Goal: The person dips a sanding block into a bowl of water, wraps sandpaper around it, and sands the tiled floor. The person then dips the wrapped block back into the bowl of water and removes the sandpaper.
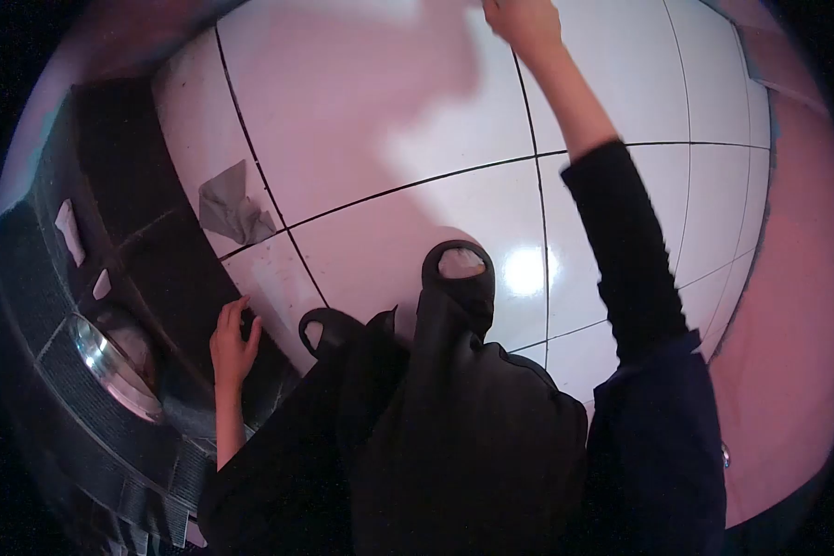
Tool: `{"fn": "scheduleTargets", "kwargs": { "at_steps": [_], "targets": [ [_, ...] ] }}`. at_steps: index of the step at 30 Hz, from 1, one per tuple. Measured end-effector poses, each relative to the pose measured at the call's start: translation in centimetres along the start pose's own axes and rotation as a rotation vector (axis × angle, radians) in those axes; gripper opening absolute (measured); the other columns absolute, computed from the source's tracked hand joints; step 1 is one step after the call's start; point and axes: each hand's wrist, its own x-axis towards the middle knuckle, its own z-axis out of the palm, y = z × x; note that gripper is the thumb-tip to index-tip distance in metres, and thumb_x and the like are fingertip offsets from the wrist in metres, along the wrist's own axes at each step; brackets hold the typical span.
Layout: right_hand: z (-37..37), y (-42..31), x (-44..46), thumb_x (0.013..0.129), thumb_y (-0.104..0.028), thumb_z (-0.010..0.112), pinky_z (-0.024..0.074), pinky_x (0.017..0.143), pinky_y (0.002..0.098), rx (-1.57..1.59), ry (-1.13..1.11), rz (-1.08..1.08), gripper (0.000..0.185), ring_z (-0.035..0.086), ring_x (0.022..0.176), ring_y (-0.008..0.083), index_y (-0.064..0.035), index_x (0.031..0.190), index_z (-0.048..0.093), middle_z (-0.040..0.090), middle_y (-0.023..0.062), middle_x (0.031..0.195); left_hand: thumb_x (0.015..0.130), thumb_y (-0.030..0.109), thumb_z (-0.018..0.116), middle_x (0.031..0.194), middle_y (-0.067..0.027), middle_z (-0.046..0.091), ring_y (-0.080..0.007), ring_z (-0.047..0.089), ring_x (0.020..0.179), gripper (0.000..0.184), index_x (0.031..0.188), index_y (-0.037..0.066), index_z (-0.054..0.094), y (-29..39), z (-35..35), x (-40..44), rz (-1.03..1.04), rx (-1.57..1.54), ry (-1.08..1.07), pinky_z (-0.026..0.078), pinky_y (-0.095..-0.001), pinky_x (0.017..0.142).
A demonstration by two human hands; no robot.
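My left hand (235, 345) is at the lower left, over the edge of the dark tiled step (120, 176). Its fingers are spread a little and nothing shows in them. At the top edge of the view, my right hand (528, 26) reaches far forward over the white tiled floor (361, 111). Its fingers are curled and partly cut off by the frame, so what they grip cannot be made out. A crumpled grey cloth (232, 206) lies on the floor beside the step, forward of my left hand.
Two small whitish pieces (69, 232) lie on the dark step. Left of my left hand is a shiny curved metal rim (111, 366). My dark shoes (459, 264) stand on the tiles. A pinkish surface (797, 259) runs along the right side.
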Motion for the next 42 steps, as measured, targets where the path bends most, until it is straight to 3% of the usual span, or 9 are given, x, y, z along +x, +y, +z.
{"fn": "scheduleTargets", "kwargs": {
  "at_steps": [7, 9, 16, 25, 27, 32, 34, 36, 42],
  "targets": [
    [-2.4, 0.1, -2.5, 0.088, -0.022, 0.045, 0.0521, 0.062, 0.0459, -0.058, -0.073, -0.103, 0.023, 0.056, 0.071, 0.0421, -0.0054, 0.087, 0.061, 0.058, 0.0113, 0.095, 0.083, 0.016, 0.062, 0.107, -0.0105, 0.057, -0.0264, 0.059, 0.083, 0.037, 0.118, 0.006, 0.053, -0.3, 0.2, -0.3, 0.011, -0.006, 0.014, 0.049, -0.0351, 0.073],
    [-4.0, 0.5, -9.2, 0.079, -0.027, 0.064, 0.0531, 0.058, 0.0461, 0.146, -0.085, 0.074, 0.034, 0.058, 0.076, 0.0432, -0.0108, 0.106, 0.054, 0.054, 0.0273, 0.085, 0.082, 0.015, 0.062, 0.107, -0.0103, 0.057, -0.0261, 0.059, 0.082, 0.037, 0.117, 0.006, 0.053, -0.3, 0.2, -0.4, 0.016, -0.009, 0.020, 0.050, -0.0346, 0.072],
    [-10.7, -2.9, -23.6, 0.078, -0.019, 0.066, 0.0540, 0.059, 0.0456, 0.212, -0.294, 0.364, 0.033, 0.059, 0.069, 0.0410, -0.0133, 0.109, 0.054, 0.047, 0.0234, 0.093, 0.082, 0.015, 0.063, 0.108, -0.0101, 0.057, -0.0248, 0.059, 0.080, 0.037, 0.117, 0.005, 0.053, 0.0, -0.2, 0.0, 0.007, -0.012, -0.008, 0.050, -0.0341, 0.072],
    [-2.5, -1.1, -6.5, 0.077, -0.024, 0.066, 0.0534, 0.058, 0.0446, 0.141, -0.039, 0.194, 0.034, 0.059, 0.069, 0.0412, -0.0133, 0.108, 0.055, 0.052, 0.0259, 0.087, 0.082, 0.017, 0.063, 0.107, -0.0097, 0.057, -0.0237, 0.058, 0.078, 0.038, 0.118, 0.006, 0.053, -0.3, 0.2, 0.3, 0.018, 0.005, 0.014, 0.050, -0.0341, 0.072],
    [1.4, 1.3, -1.3, 0.089, -0.023, 0.043, 0.0520, 0.063, 0.0467, -0.019, 0.037, -0.199, 0.025, 0.054, 0.074, 0.0449, -0.0078, 0.087, 0.062, 0.058, 0.0096, 0.095, 0.082, 0.016, 0.063, 0.107, -0.0097, 0.057, -0.0239, 0.059, 0.079, 0.038, 0.118, 0.006, 0.053, -0.1, 0.1, 0.2, -0.003, -0.007, 0.003, 0.050, -0.0338, 0.072],
    [1.2, 0.4, 3.3, 0.089, -0.027, 0.044, 0.0515, 0.065, 0.0474, -0.074, -0.003, -0.121, 0.026, 0.056, 0.070, 0.0406, -0.0080, 0.090, 0.062, 0.057, 0.0114, 0.095, 0.082, 0.015, 0.063, 0.107, -0.0092, 0.058, -0.0234, 0.059, 0.079, 0.038, 0.117, 0.006, 0.053, -0.1, 0.1, -0.2, 0.007, -0.016, 0.025, 0.050, -0.0334, 0.072],
    [1.3, 1.6, 1.2, 0.089, -0.030, 0.050, 0.0524, 0.060, 0.0428, -0.194, -0.007, -0.265, 0.029, 0.061, 0.064, 0.0313, -0.0033, 0.095, 0.061, 0.061, 0.0141, 0.092, 0.082, 0.015, 0.063, 0.106, -0.0090, 0.058, -0.0233, 0.058, 0.079, 0.038, 0.117, 0.006, 0.053, -0.1, -0.1, -0.2, -0.010, -0.023, 0.015, 0.050, -0.0334, 0.072],
    [-2.8, 0.2, -5.4, 0.078, -0.026, 0.065, 0.0526, 0.059, 0.0452, 0.188, -0.107, 0.059, 0.036, 0.059, 0.070, 0.0418, -0.0128, 0.109, 0.055, 0.053, 0.0273, 0.084, 0.081, 0.014, 0.064, 0.106, -0.0087, 0.058, -0.0231, 0.058, 0.078, 0.038, 0.117, 0.006, 0.054, 0.0, 0.0, -0.4, -0.027, -0.032, 0.027, 0.050, -0.0334, 0.072],
    [-10.7, -1.8, -22.7, 0.076, -0.013, 0.066, 0.0541, 0.055, 0.0442, 0.205, -0.306, 0.246, 0.039, 0.059, 0.064, 0.0410, -0.0149, 0.112, 0.051, 0.044, 0.0222, 0.094, 0.082, 0.013, 0.064, 0.106, -0.0095, 0.058, -0.0230, 0.058, 0.078, 0.037, 0.116, 0.005, 0.054, 0.1, -0.2, -0.3, -0.034, -0.083, 0.048, 0.049, -0.0335, 0.073]
  ]
}}
